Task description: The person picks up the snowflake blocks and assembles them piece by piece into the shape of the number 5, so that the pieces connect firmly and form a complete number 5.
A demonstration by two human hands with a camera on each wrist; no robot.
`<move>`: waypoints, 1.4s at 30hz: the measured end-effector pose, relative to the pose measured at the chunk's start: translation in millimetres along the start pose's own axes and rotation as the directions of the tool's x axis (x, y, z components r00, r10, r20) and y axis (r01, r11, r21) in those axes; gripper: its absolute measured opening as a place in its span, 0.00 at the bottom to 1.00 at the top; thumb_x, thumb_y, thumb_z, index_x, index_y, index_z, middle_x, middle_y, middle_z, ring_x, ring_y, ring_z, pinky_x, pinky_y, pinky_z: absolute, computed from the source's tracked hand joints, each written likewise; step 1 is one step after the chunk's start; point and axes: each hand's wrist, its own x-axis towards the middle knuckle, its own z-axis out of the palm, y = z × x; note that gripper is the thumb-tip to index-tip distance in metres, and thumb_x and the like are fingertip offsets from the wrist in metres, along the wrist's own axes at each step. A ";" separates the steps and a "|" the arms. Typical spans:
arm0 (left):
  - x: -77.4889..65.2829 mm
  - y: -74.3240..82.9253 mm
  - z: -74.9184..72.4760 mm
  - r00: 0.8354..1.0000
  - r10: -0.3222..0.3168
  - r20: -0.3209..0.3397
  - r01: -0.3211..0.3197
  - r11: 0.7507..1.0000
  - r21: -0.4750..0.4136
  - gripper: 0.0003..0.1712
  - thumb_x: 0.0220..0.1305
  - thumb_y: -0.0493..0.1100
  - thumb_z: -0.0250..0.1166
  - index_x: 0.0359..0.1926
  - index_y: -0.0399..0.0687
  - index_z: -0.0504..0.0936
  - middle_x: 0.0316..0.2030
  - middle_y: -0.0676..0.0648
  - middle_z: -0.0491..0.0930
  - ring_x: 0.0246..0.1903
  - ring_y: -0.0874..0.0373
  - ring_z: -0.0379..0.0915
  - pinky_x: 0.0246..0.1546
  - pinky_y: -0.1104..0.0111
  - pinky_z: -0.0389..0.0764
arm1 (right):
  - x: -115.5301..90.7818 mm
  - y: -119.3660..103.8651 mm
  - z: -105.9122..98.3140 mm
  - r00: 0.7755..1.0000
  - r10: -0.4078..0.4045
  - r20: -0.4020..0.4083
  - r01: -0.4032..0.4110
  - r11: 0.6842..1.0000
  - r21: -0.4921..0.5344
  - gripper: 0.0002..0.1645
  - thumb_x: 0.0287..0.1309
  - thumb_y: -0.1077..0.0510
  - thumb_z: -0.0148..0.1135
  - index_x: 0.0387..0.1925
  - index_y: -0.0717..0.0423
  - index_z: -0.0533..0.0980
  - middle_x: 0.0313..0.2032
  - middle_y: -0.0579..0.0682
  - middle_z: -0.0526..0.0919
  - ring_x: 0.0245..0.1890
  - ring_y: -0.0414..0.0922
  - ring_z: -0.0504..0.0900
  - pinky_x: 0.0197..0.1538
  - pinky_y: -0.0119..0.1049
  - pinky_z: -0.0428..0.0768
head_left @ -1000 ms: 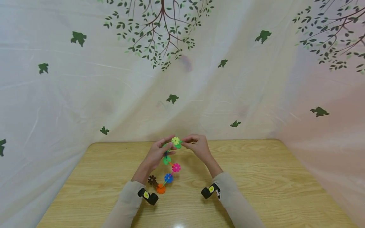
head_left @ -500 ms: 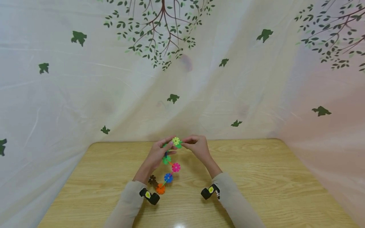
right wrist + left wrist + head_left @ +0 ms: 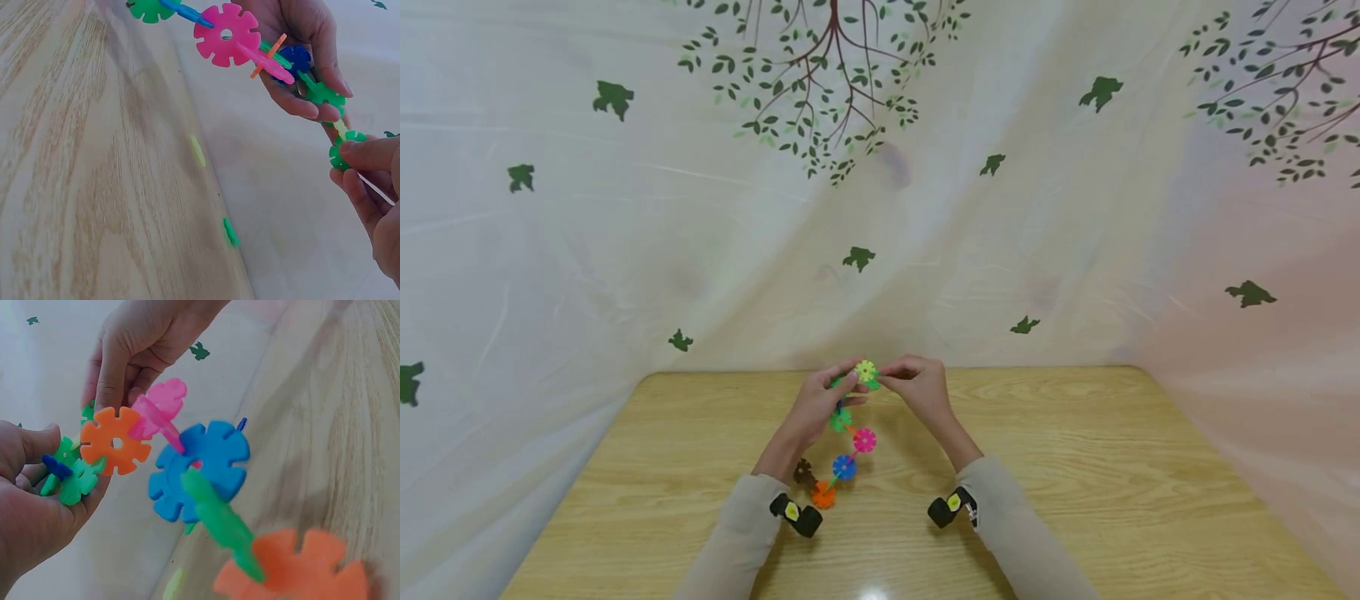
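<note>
A chain of colourful notched plastic discs (image 3: 865, 440) hangs from my left hand (image 3: 808, 408), running down towards the left wrist. That hand grips the chain's upper end by green discs (image 3: 78, 481); the thumb lies along the top. A yellow disc (image 3: 866, 371) stands at its fingertips. My right hand (image 3: 921, 387) pinches a green disc (image 3: 340, 156) against this yellow one, between thumb and fingers. In the left wrist view, orange (image 3: 115, 442), pink (image 3: 165, 400) and blue discs (image 3: 219, 450) follow along the chain. Brown discs (image 3: 803, 471) form its lower end.
Near the wooden table's (image 3: 1075, 467) far edge lie a loose yellow piece (image 3: 197, 150) and a loose green piece (image 3: 231, 232). Behind the table hangs a pale cloth (image 3: 760, 275) printed with branches and green birds. Each wrist wears a black camera band (image 3: 797, 515).
The whole view shifts slightly. Both hands stay together at the chain's upper end, with the right hand still pinching the green disc; the left wrist has edged slightly right.
</note>
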 end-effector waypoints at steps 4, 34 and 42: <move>-1.1 2.8 -1.7 1.000 0.018 0.005 -0.018 1.000 0.026 0.26 0.79 0.38 0.52 0.74 0.35 0.66 0.59 0.33 0.75 0.48 0.57 0.81 0.56 0.63 0.84 | 1.8 0.7 0.3 1.000 0.017 0.015 -0.017 1.000 0.006 0.05 0.54 0.73 0.72 0.33 0.74 0.85 0.34 0.70 0.87 0.32 0.61 0.88 0.34 0.24 0.83; -2.5 3.8 -3.8 1.000 0.011 -0.001 -0.011 0.999 0.048 0.24 0.78 0.39 0.55 0.71 0.42 0.72 0.59 0.41 0.76 0.52 0.45 0.80 0.58 0.57 0.83 | 15.4 -11.7 -33.4 0.908 0.210 0.362 -0.209 0.977 -0.043 0.12 0.62 0.66 0.68 0.48 0.65 0.85 0.48 0.64 0.87 0.45 0.51 0.87 0.51 0.42 0.87; -0.3 2.3 -7.8 1.000 -0.009 -0.007 0.009 1.000 0.019 0.25 0.78 0.39 0.55 0.71 0.41 0.71 0.63 0.40 0.73 0.45 0.58 0.82 0.63 0.51 0.79 | 22.8 -8.6 -55.5 0.866 0.272 0.419 -0.224 0.961 -0.161 0.15 0.64 0.61 0.68 0.50 0.64 0.83 0.43 0.57 0.89 0.39 0.42 0.86 0.49 0.52 0.86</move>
